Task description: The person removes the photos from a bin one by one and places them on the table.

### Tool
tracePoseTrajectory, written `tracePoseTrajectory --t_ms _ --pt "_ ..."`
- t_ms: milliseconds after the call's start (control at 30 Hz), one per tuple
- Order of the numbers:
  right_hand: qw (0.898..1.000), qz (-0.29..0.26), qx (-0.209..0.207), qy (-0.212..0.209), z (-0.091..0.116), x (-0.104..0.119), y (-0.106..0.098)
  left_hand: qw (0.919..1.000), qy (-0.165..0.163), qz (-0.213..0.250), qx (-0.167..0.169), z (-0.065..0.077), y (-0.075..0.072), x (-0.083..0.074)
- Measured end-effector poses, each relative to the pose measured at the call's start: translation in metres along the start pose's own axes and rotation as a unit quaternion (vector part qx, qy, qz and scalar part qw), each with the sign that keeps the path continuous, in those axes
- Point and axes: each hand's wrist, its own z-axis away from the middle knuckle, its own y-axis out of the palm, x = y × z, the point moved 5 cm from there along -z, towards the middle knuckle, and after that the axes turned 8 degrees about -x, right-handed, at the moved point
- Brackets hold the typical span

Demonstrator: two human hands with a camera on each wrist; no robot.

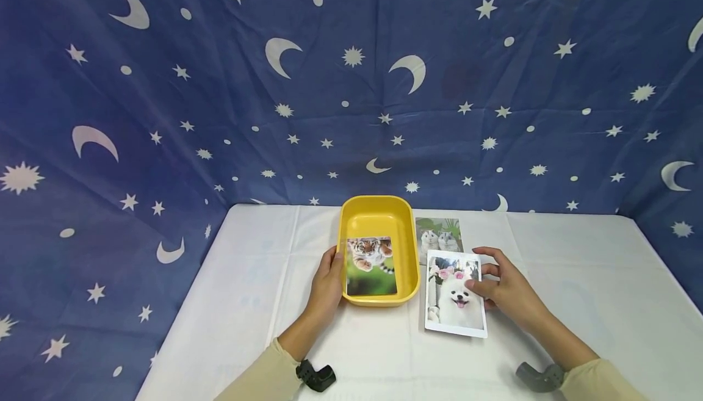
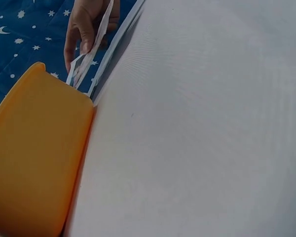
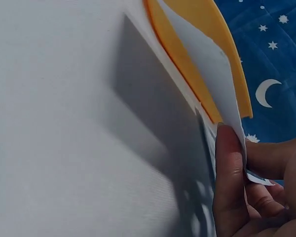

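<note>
A yellow tray [image 1: 379, 205] stands on the white-covered table with a tiger photo card [image 1: 370, 282] lying in it. My left hand [image 1: 328, 282] grips the tray's left side; only a sliver of that hand shows in the left wrist view. To the right of the tray, my right hand [image 1: 508, 291] pinches a white-bordered photo card of a white dog [image 1: 456, 306] by its right edge. The right wrist view shows this card [image 3: 214, 69] tilted up off the table, its shadow below. A photo card of two hamsters [image 1: 439, 239] lies behind it, partly covered from view.
A white cloth [image 1: 576, 267] covers the table. Behind and beside it hangs a dark blue curtain [image 1: 329, 114] with white moons and stars. Dark straps with small devices sit at both wrists, over beige sleeves [image 1: 263, 373].
</note>
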Motion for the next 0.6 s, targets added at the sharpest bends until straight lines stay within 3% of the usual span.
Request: tracePoseTrajectory --t_ms 333,600 --pt "0.998 0.058 -0.009 0.012 0.007 -0.003 0.013 0.9998 -0.008 0.015 0.005 0.002 0.001 0.0" --pt "0.991 0.127 -0.025 -0.04 0.01 -0.004 0.017 0.9995 -0.003 0.03 0.01 0.003 0.001 -0.001"
